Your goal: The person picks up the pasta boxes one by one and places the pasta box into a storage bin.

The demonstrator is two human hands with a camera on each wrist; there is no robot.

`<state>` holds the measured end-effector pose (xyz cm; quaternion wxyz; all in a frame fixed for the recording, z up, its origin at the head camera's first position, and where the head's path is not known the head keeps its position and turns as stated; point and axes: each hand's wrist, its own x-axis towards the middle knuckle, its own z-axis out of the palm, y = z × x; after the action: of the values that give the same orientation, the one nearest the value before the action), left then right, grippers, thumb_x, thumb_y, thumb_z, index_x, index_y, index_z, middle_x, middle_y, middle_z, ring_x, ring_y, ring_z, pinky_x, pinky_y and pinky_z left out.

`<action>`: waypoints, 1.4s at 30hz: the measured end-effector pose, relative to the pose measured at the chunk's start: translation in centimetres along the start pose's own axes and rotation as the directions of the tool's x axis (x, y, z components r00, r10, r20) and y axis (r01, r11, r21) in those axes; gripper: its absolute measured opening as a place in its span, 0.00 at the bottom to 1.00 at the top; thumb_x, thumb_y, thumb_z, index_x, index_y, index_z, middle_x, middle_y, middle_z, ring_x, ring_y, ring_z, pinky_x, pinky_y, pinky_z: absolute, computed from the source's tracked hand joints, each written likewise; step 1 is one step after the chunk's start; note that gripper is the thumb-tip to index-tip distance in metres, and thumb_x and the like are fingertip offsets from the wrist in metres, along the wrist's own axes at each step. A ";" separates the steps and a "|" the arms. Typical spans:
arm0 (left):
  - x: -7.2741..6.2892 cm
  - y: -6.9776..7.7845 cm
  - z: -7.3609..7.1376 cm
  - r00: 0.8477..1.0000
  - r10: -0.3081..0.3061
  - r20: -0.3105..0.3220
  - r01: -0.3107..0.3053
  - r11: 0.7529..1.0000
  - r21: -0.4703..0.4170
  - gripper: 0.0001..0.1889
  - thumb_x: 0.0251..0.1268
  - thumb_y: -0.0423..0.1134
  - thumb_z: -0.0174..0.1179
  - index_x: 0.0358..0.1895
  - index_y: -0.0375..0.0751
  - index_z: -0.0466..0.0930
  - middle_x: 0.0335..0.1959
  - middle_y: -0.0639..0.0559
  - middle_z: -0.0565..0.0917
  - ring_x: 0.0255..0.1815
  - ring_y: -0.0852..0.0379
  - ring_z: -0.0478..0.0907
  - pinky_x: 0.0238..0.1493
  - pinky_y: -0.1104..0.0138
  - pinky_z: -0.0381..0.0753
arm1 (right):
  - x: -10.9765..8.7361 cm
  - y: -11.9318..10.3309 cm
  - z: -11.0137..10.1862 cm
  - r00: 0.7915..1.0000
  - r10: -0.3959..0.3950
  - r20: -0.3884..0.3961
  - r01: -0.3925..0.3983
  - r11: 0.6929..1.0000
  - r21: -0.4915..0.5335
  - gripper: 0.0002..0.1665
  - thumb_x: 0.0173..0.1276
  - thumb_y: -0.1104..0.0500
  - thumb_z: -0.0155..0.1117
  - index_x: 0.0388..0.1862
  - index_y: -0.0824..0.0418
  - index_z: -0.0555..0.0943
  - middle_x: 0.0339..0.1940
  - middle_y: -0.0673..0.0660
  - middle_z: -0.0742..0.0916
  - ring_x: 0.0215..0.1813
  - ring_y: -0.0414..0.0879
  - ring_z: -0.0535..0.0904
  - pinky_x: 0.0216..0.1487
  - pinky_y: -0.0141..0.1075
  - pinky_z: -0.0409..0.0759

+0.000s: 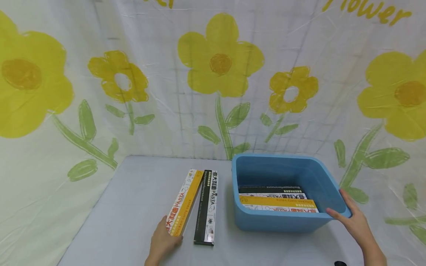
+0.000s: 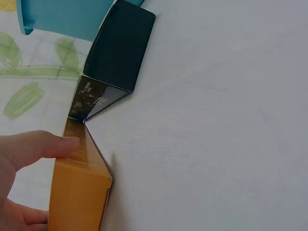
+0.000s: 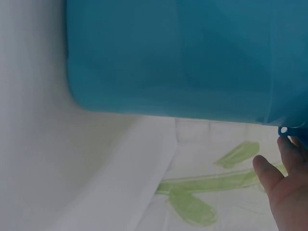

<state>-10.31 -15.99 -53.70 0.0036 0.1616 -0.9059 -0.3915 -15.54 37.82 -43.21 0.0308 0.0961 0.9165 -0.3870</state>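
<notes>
Behind our work, a flower-printed curtain [image 1: 166,136] is hanging, and before it a pale table [image 1: 133,207] is spreading. On its right part a blue plastic bin [image 1: 276,222] is standing, where a black pepper pasta box [image 1: 271,191] and a chicken curry pasta box [image 1: 276,203] are lying side by side. Left of the bin, a second chicken curry box [image 1: 186,201] is slanting beside a second black pepper box [image 1: 205,207]. Our left hand [image 1: 162,240] is gripping the near end of this curry box, thumb and fingers closing on opposite sides; whether the box is leaving the table, we cannot tell. Our right hand [image 1: 357,221] is holding the bin's near right corner, thumb and fingers parted around the rim. To handle this well, we should be pinching firmly without denting the carton, and raising its long end level, away from its neighbour.
</notes>
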 end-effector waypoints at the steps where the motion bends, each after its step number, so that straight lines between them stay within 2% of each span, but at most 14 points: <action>1: 0.0 0.0 0.1 1.000 -0.011 -0.008 0.011 1.000 -0.003 0.50 0.35 0.37 0.74 0.65 0.18 0.60 0.54 0.27 0.74 0.50 0.35 0.74 0.54 0.41 0.72 | 0.0 0.0 0.0 1.000 -0.001 -0.001 0.001 1.000 -0.001 0.59 0.69 0.43 0.60 0.77 0.54 0.29 0.76 0.73 0.38 0.70 0.81 0.41 0.58 0.75 0.52; 6: 0.3 0.2 0.7 0.994 -0.066 -0.090 0.064 0.998 -0.026 0.44 0.37 0.41 0.75 0.62 0.24 0.67 0.48 0.32 0.79 0.44 0.40 0.78 0.46 0.45 0.77 | 0.1 0.1 0.0 1.000 -0.005 -0.010 0.005 1.000 0.000 0.58 0.69 0.43 0.60 0.78 0.54 0.30 0.76 0.73 0.38 0.70 0.81 0.42 0.58 0.75 0.52; 9: 0.5 0.3 1.1 0.987 -0.100 -0.125 0.097 0.995 -0.032 0.44 0.37 0.42 0.76 0.61 0.23 0.68 0.47 0.31 0.80 0.43 0.39 0.78 0.44 0.45 0.77 | 0.1 0.1 0.0 1.000 0.003 -0.005 -0.003 1.000 0.001 0.59 0.69 0.43 0.60 0.78 0.55 0.30 0.76 0.73 0.38 0.70 0.81 0.42 0.58 0.75 0.52; 12: 0.6 0.3 1.2 0.985 -0.106 -0.138 0.104 0.994 -0.024 0.45 0.35 0.42 0.77 0.60 0.23 0.69 0.46 0.31 0.80 0.42 0.38 0.78 0.44 0.45 0.77 | 0.1 0.1 0.0 1.000 0.009 -0.001 -0.009 1.000 0.001 0.58 0.69 0.43 0.60 0.78 0.56 0.30 0.76 0.73 0.38 0.70 0.81 0.41 0.58 0.75 0.52; 17: 0.9 -0.3 1.1 0.980 -0.130 -0.149 0.121 0.990 -0.070 0.45 0.31 0.39 0.78 0.59 0.22 0.70 0.45 0.29 0.80 0.41 0.38 0.78 0.42 0.47 0.76 | 0.2 0.1 0.0 1.000 0.010 0.000 -0.010 1.000 0.001 0.58 0.69 0.43 0.60 0.78 0.55 0.30 0.76 0.73 0.37 0.70 0.81 0.41 0.58 0.75 0.52; 22: 1.3 -0.8 0.4 0.974 -0.193 -0.122 0.173 0.972 -0.159 0.45 0.29 0.38 0.78 0.59 0.22 0.71 0.45 0.28 0.81 0.41 0.39 0.77 0.39 0.52 0.72 | 0.3 0.2 0.1 1.000 0.010 0.000 -0.010 1.000 0.002 0.58 0.69 0.43 0.60 0.78 0.54 0.30 0.76 0.73 0.38 0.70 0.81 0.41 0.58 0.75 0.52; 29: 1.6 -0.7 -0.3 0.957 -0.287 -0.052 0.262 0.924 -0.279 0.47 0.29 0.34 0.79 0.63 0.25 0.70 0.51 0.26 0.77 0.46 0.37 0.73 0.46 0.49 0.69 | 0.1 0.0 0.1 1.000 0.028 -0.010 -0.028 1.000 0.011 0.58 0.69 0.43 0.61 0.78 0.54 0.30 0.76 0.72 0.38 0.70 0.81 0.41 0.58 0.75 0.52; 35: 1.7 -0.6 -0.9 0.956 -0.290 -0.044 0.262 0.911 -0.319 0.48 0.29 0.32 0.78 0.64 0.26 0.69 0.55 0.26 0.75 0.49 0.37 0.72 0.48 0.48 0.69 | 0.0 -0.2 0.1 1.000 0.025 -0.017 -0.025 1.000 0.007 0.58 0.69 0.43 0.61 0.78 0.55 0.31 0.76 0.73 0.38 0.70 0.81 0.42 0.57 0.75 0.53; 42: 1.8 0.6 -2.4 0.973 -0.225 -0.053 0.196 0.924 -0.327 0.48 0.32 0.34 0.78 0.66 0.28 0.68 0.57 0.27 0.75 0.51 0.37 0.71 0.51 0.47 0.69 | 0.0 -0.1 0.1 1.000 0.018 -0.022 -0.018 1.000 0.007 0.58 0.69 0.44 0.61 0.78 0.55 0.31 0.76 0.73 0.38 0.70 0.81 0.41 0.57 0.75 0.53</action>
<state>-11.89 -17.84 -51.88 0.0285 0.2726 -0.8067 -0.5236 -15.54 37.64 -43.21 0.0241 0.1088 0.9146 -0.3887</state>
